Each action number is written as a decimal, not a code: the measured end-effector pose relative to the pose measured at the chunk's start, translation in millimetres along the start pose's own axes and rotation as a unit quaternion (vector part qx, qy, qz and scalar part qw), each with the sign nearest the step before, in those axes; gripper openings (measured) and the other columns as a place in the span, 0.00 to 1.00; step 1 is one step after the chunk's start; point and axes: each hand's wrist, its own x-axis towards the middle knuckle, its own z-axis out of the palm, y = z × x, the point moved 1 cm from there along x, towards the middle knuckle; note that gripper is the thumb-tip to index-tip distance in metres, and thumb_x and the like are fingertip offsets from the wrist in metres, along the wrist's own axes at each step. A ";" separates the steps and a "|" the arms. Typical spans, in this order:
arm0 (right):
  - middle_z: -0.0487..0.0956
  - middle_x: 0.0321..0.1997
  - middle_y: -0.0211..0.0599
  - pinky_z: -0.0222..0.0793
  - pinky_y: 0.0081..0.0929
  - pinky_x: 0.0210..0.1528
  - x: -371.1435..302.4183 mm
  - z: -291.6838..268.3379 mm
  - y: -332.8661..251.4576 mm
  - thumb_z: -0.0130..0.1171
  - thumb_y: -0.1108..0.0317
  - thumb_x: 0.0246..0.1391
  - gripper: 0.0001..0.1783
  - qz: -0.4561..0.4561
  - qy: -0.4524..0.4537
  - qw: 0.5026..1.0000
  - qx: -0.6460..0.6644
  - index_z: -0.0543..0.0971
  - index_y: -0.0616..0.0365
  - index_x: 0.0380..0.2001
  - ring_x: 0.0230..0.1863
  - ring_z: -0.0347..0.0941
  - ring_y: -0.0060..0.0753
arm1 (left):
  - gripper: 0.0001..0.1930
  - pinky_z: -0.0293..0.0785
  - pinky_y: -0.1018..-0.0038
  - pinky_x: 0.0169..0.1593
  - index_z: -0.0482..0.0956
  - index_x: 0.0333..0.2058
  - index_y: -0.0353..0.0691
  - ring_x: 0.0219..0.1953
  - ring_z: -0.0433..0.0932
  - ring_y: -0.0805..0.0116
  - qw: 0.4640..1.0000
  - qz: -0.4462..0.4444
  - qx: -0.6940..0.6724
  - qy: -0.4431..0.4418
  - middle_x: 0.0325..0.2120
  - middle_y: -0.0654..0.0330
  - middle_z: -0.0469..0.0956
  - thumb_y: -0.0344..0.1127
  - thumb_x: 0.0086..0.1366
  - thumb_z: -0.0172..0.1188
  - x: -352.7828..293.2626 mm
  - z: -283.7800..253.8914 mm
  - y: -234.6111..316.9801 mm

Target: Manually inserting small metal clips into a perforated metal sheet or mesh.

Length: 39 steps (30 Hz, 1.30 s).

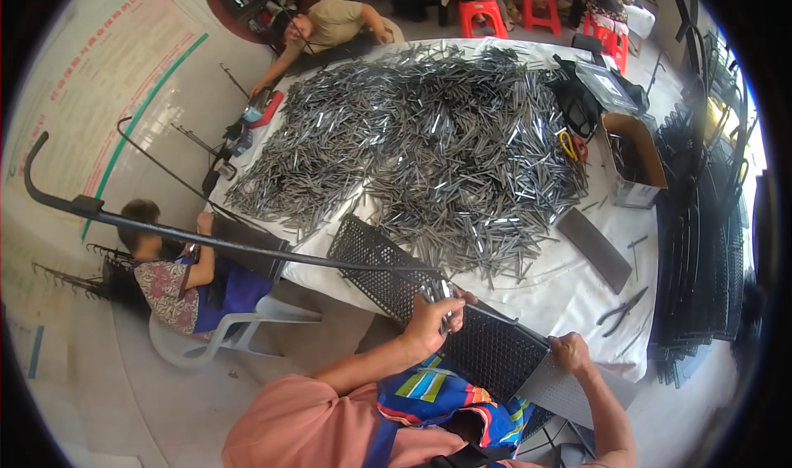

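A black perforated metal panel (488, 348) lies slantwise in front of me, from the table edge toward my lap. My left hand (431, 323) is closed around a shiny metal hand tool (441, 290), perhaps pliers, above the panel; the fingers partly hide it. Under that hand a long black rod with a hooked end (206, 241) runs along the panel and far out to the left. My right hand (569, 352) is closed on the panel's right part, where the rod's near end lies close. A smoother grey sheet (582, 394) sits below the right hand.
Thin metal strips (429, 138) heap the white-covered table (577, 295). At its right lie a flat dark plate (594, 249), pliers (623, 311), scissors (569, 144) and a cardboard box (631, 161). Black panels (697, 253) stack beyond. Two people (177, 278) work left and far left.
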 end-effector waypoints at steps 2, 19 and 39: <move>0.76 0.24 0.58 0.69 0.42 0.34 6.8 3.4 -7.7 0.50 0.47 0.53 0.26 -0.022 0.001 1.000 -0.003 0.80 0.62 0.22 0.30 0.75 0.57 | 0.07 0.63 0.78 0.21 0.73 0.33 0.38 0.17 0.66 0.76 1.000 -0.011 0.016 0.012 0.34 0.46 0.77 0.23 0.55 0.55 -0.8 -4.3 -1.3; 0.73 0.21 0.61 0.63 0.47 0.30 2.9 43.9 -11.9 0.52 0.57 0.56 0.23 -0.036 0.098 0.994 0.018 0.77 0.67 0.18 0.26 0.71 0.62 | 0.04 0.61 0.79 0.18 0.73 0.27 0.39 0.15 0.67 0.78 0.999 -0.024 -0.002 0.044 0.34 0.48 0.78 0.23 0.53 0.56 -3.6 -11.2 5.1; 0.79 0.39 0.49 0.64 0.42 0.50 -109.4 81.7 146.1 0.54 0.46 0.54 0.29 0.419 0.559 0.698 -0.155 0.78 0.64 0.42 0.44 0.73 0.52 | 0.04 0.62 0.79 0.18 0.72 0.27 0.36 0.16 0.67 0.77 0.997 -0.060 0.042 0.022 0.34 0.49 0.78 0.23 0.52 0.57 10.1 -13.4 -5.6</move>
